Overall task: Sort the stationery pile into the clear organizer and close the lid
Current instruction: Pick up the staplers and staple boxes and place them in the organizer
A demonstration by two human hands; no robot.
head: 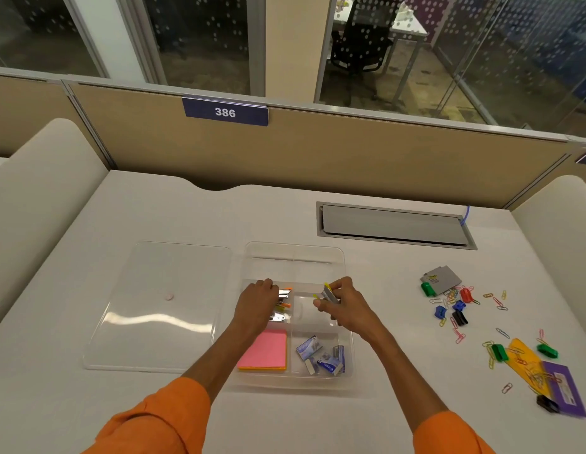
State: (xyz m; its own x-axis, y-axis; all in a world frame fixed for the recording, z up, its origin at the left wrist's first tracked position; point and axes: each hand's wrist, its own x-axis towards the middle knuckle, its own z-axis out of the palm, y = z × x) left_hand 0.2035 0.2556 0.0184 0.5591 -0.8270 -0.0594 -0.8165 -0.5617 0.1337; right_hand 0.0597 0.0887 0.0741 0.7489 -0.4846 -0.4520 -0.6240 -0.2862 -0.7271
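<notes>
**Hands over the organizer's middle row**

Head view: The clear organizer (295, 267) sits open mid-tabletop, nearer the front edge, with its lid (160, 306) lying flat just beside it on the left. The left hand (255, 301) reaches down into the middle-left compartment onto the silver-and-orange items (283, 304); I cannot tell whether it grips one. The right hand (345, 304) pinches a small silver item with yellow tips (327, 294) above the middle-right compartment. Pink sticky notes (265, 352) fill the near-left compartment, and staple boxes (321, 355) the near-right. Loose paper clips and binder clips (458, 304) lie scattered toward the tabletop's right edge.
</notes>
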